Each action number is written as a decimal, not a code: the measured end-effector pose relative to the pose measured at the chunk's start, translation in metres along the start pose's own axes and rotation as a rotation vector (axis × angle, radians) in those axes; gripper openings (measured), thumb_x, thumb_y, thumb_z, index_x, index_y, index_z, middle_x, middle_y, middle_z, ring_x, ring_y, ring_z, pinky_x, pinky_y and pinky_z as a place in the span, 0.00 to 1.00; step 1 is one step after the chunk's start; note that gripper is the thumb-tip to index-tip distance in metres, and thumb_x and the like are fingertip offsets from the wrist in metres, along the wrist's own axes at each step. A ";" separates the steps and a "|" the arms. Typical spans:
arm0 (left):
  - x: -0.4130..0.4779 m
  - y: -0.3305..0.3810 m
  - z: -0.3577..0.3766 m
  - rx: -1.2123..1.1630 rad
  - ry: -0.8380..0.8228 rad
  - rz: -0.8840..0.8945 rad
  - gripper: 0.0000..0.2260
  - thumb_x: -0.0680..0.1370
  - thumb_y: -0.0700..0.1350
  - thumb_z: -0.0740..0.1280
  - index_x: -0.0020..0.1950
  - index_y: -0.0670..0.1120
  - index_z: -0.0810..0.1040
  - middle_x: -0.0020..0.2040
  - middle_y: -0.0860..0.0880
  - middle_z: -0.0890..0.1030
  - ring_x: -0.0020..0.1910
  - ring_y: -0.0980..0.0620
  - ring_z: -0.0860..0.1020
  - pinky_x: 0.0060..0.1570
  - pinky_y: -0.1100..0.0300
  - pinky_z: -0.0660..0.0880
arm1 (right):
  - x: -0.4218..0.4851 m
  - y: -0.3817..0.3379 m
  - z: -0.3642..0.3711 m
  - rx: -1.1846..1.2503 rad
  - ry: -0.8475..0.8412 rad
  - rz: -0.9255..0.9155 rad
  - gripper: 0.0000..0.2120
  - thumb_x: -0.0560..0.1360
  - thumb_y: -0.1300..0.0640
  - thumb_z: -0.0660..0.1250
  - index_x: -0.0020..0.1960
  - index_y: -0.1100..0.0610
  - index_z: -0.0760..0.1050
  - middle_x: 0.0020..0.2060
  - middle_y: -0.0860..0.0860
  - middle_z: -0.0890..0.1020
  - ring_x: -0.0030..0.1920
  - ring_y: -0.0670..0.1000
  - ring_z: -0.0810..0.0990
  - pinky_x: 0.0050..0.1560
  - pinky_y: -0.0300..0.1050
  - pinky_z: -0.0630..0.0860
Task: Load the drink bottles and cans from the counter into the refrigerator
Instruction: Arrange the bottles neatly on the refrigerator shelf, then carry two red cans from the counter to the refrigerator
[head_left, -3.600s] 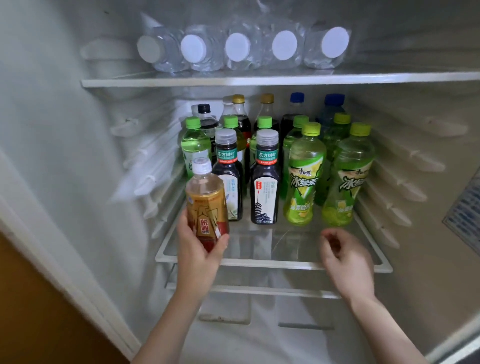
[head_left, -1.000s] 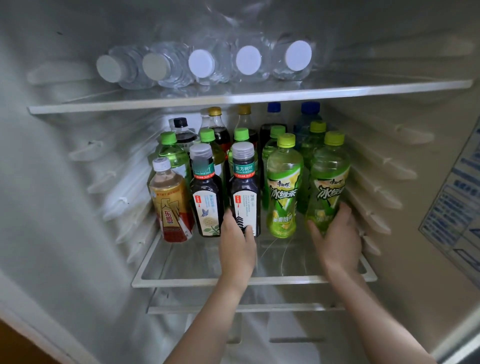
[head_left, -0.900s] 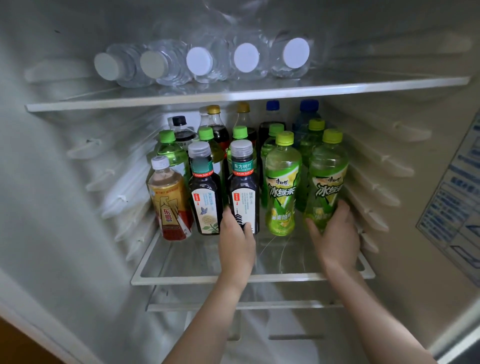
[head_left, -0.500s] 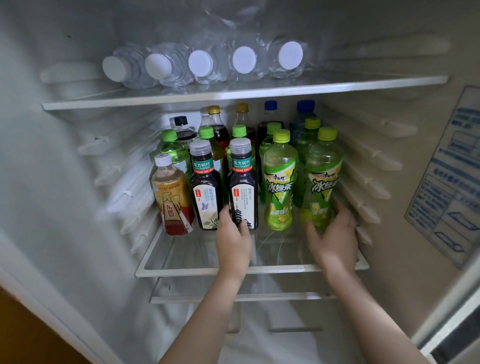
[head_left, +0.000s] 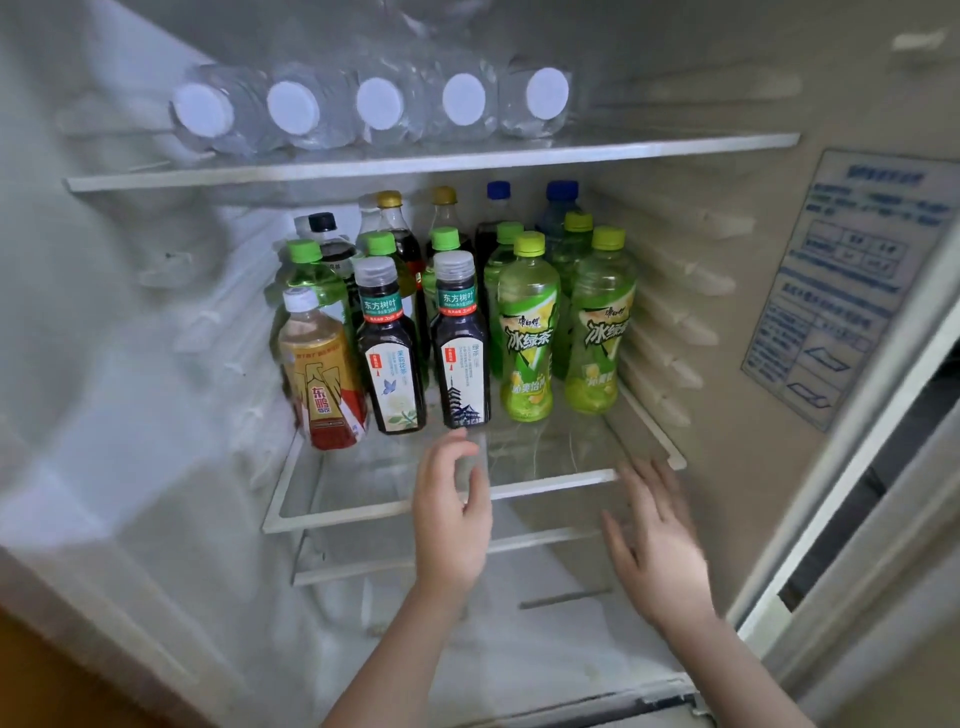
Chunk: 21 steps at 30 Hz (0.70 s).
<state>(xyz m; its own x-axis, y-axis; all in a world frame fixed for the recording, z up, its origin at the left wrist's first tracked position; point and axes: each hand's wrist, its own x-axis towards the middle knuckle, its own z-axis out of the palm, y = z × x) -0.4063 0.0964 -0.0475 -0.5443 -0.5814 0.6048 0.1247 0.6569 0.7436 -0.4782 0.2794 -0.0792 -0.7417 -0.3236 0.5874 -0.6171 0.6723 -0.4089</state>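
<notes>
Inside the open refrigerator, the middle glass shelf (head_left: 395, 512) carries several upright bottles. Its front row runs from a golden energy-drink bottle (head_left: 322, 374) at the left, past two dark tea bottles (head_left: 389, 358) (head_left: 461, 345), to two green iced-tea bottles (head_left: 529, 332) (head_left: 597, 327). More green-, gold- and blue-capped bottles stand behind them. My left hand (head_left: 451, 512) hovers just in front of the second dark tea bottle, fingers relaxed, holding nothing. My right hand (head_left: 655, 540) is spread open below the shelf's right front corner, blurred and empty.
Several clear water bottles (head_left: 374, 104) lie on their sides on the upper shelf (head_left: 623, 150), caps facing out. A lower shelf edge (head_left: 535, 543) sits beneath the middle one. A printed label (head_left: 852, 280) covers the right wall, beside the door seal (head_left: 857, 467).
Both hands have let go and drawn back from the bottles: the left off the dark tea bottle, the right off the rightmost green bottle. Earlier the left hand set down the golden bottle.
</notes>
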 end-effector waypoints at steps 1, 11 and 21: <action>-0.009 0.000 -0.006 -0.009 -0.027 0.029 0.07 0.75 0.30 0.66 0.49 0.40 0.77 0.57 0.51 0.76 0.58 0.56 0.74 0.60 0.64 0.69 | -0.008 -0.003 -0.002 0.017 -0.031 0.050 0.20 0.72 0.62 0.71 0.62 0.64 0.74 0.65 0.59 0.74 0.65 0.61 0.72 0.61 0.52 0.71; -0.147 -0.041 -0.050 -0.063 -0.665 -0.152 0.04 0.78 0.40 0.65 0.52 0.48 0.76 0.52 0.56 0.76 0.55 0.60 0.75 0.56 0.66 0.70 | -0.204 -0.017 -0.059 0.056 -0.279 0.624 0.15 0.77 0.56 0.64 0.63 0.54 0.72 0.60 0.48 0.76 0.57 0.49 0.77 0.49 0.42 0.70; -0.382 -0.049 -0.057 0.391 -2.015 -0.251 0.16 0.80 0.52 0.61 0.63 0.46 0.73 0.62 0.48 0.77 0.60 0.49 0.74 0.54 0.63 0.68 | -0.545 -0.077 -0.156 -0.057 -0.557 1.722 0.18 0.78 0.51 0.60 0.66 0.54 0.70 0.58 0.50 0.80 0.59 0.54 0.77 0.55 0.43 0.71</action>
<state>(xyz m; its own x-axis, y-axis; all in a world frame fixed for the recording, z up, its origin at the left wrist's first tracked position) -0.1567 0.2590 -0.2987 -0.4991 0.3924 -0.7726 -0.0776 0.8678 0.4909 0.0146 0.5075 -0.2586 -0.4709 0.5318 -0.7039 0.8539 0.4753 -0.2121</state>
